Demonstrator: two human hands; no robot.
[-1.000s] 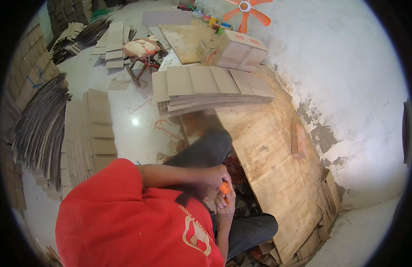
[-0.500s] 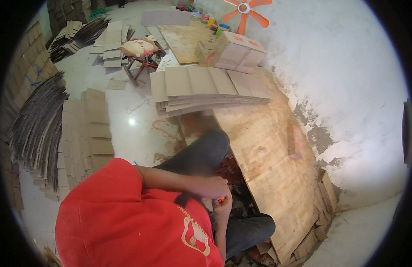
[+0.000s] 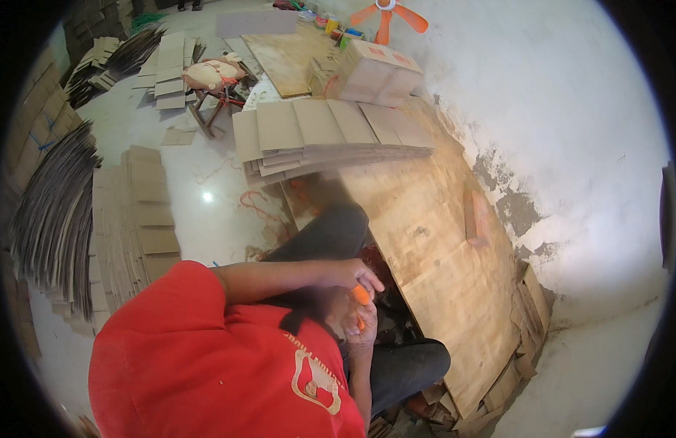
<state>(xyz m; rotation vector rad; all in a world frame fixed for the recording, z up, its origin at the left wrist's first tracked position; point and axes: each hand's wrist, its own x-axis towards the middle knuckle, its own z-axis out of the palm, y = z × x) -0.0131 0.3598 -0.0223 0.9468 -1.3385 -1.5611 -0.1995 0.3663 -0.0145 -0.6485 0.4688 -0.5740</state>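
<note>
My left hand (image 3: pixel 364 276) reaches across from the left, its fingers bent over the top end of a small orange object (image 3: pixel 361 294). Just below it, my right hand (image 3: pixel 360 328) is closed round the lower part of the same orange piece, which shows again between the fingers. Its exact kind cannot be made out. Both hands are close together above my lap, between my dark-trousered knees, beside the near edge of a plywood board (image 3: pixel 433 292).
A fanned stack of cardboard sheets (image 3: pixel 316 131) lies across the board's far end, before a carton (image 3: pixel 378 73). An orange-red block (image 3: pixel 475 217) rests near the wall. Further cardboard stacks (image 3: pixel 53 226) stand left. A cushioned stool (image 3: pixel 214 77) and an orange fan (image 3: pixel 385 18) are farther off.
My hands have drawn slightly apart, the left one moving up and away from the right. More of the orange object shows between them. The view has shifted a little.
</note>
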